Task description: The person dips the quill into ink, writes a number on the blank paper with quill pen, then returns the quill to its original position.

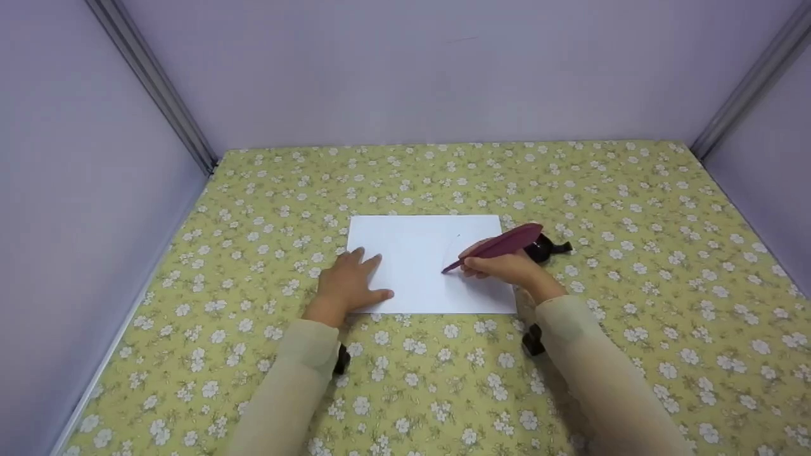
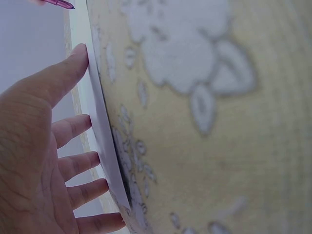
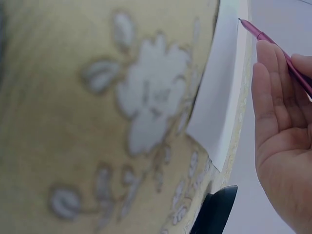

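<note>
A white sheet of paper [image 1: 412,247] lies on the flowered cloth. My left hand [image 1: 347,282] rests on its left side with fingers spread; in the left wrist view the fingertips touch the paper [image 2: 103,139]. Between thumb and fingers, my right hand [image 1: 510,267] pinches a dark red feather-shaped pen [image 1: 507,242]. The pen's tip points down and left, right at the sheet's surface. A faint curved line and a small dark mark show on the paper near it. In the right wrist view the slim pen [image 3: 253,31] reaches over the paper.
Behind my right hand lies a glossy black bottle-like thing [image 1: 540,248] with a narrow neck, partly hidden by the hand and feather. The yellow flowered cloth [image 1: 405,177] covers the table. Pale walls [image 1: 405,76] stand at the back and both sides, with grey metal posts [image 1: 152,82] at the corners.
</note>
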`<action>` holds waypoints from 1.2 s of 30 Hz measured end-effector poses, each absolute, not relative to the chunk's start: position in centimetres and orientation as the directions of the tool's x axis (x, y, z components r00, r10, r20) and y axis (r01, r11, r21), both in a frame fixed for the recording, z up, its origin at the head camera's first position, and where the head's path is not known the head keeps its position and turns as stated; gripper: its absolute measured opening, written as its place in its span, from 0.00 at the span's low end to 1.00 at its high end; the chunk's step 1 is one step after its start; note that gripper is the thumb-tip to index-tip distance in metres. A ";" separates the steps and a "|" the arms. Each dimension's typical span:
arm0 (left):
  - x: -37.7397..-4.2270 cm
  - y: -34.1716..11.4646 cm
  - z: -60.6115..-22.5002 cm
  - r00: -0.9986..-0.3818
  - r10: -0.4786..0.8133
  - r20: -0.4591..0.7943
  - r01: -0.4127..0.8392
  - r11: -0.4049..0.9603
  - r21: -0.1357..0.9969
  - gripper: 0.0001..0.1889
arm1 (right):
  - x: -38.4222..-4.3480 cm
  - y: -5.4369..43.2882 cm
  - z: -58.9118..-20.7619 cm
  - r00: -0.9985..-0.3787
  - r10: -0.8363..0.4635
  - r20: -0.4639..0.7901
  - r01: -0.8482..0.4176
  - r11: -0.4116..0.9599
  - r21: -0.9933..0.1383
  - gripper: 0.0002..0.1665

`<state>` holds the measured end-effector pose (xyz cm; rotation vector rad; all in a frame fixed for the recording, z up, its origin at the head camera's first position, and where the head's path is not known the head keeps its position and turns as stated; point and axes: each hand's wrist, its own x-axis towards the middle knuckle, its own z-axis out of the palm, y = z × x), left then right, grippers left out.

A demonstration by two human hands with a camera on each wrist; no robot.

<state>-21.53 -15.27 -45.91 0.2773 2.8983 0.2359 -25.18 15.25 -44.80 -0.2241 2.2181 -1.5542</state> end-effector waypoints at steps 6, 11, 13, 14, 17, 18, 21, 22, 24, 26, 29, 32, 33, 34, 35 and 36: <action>-21.5 -15.2 -45.8 -0.957 0.199 -0.210 0.164 0.971 0.174 0.43 | -24.7 15.4 -44.8 -0.896 -0.349 -0.274 0.131 0.380 -0.916 0.21; -21.5 -15.2 -45.7 -0.956 0.211 -0.202 0.176 0.969 0.174 0.43 | -24.5 15.5 -44.7 -0.888 -0.357 -0.290 0.144 0.382 -0.913 0.21; -21.4 -15.2 -45.7 -0.957 0.210 -0.202 0.176 0.969 0.174 0.43 | -24.3 15.6 -44.7 -0.881 -0.378 -0.285 0.131 0.385 -0.914 0.20; -21.4 -15.2 -45.7 -0.957 0.210 -0.201 0.176 0.969 0.174 0.42 | -24.3 15.7 -44.6 -0.876 -0.391 -0.282 0.125 0.381 -0.916 0.20; -21.4 -15.2 -45.7 -0.957 0.202 -0.206 0.167 0.970 0.175 0.42 | -24.1 15.9 -44.5 -0.861 -0.430 -0.273 0.105 0.375 -0.921 0.20; -21.5 -15.2 -45.7 -0.958 0.199 -0.208 0.164 0.970 0.177 0.42 | -24.1 16.0 -44.5 -0.855 -0.440 -0.274 0.103 0.373 -0.922 0.20; -21.5 -15.2 -45.8 -0.957 0.199 -0.209 0.163 0.970 0.180 0.43 | -23.9 16.3 -44.5 -0.848 -0.461 -0.262 0.088 0.365 -0.927 0.20; -21.5 -15.2 -45.8 -0.957 0.201 -0.208 0.164 0.970 0.181 0.43 | -23.9 16.4 -44.6 -0.847 -0.466 -0.256 0.085 0.357 -0.930 0.19; -21.5 -15.2 -45.8 -0.957 0.203 -0.208 0.166 0.970 0.179 0.43 | -23.8 16.6 -44.6 -0.846 -0.472 -0.249 0.077 0.354 -0.932 0.19; -21.5 -15.2 -45.8 -0.957 0.204 -0.208 0.168 0.969 0.179 0.43 | -23.7 16.8 -44.7 -0.846 -0.476 -0.240 0.071 0.345 -0.936 0.19; -21.5 -15.2 -45.8 -0.955 0.202 -0.217 0.165 0.970 0.177 0.43 | -23.6 17.2 -44.7 -0.845 -0.480 -0.235 0.072 0.333 -0.940 0.18; -21.5 -15.2 -45.7 -0.954 0.203 -0.220 0.166 0.970 0.176 0.43 | -23.5 17.6 -44.6 -0.839 -0.498 -0.221 0.062 0.315 -0.947 0.18; -21.5 -15.2 -45.7 -0.954 0.201 -0.223 0.164 0.971 0.176 0.43 | -23.4 17.7 -44.6 -0.837 -0.502 -0.216 0.059 0.309 -0.949 0.18; -21.4 -15.2 -45.7 -0.954 0.202 -0.223 0.164 0.970 0.178 0.43 | -23.4 17.8 -44.6 -0.835 -0.506 -0.215 0.058 0.307 -0.950 0.18; -21.4 -15.2 -45.7 -0.953 0.203 -0.223 0.165 0.970 0.179 0.43 | -23.4 17.9 -44.6 -0.834 -0.509 -0.215 0.057 0.307 -0.950 0.18; -21.4 -15.2 -45.6 -0.954 0.204 -0.221 0.165 0.969 0.182 0.43 | -23.3 18.0 -44.6 -0.833 -0.508 -0.217 0.057 0.311 -0.949 0.17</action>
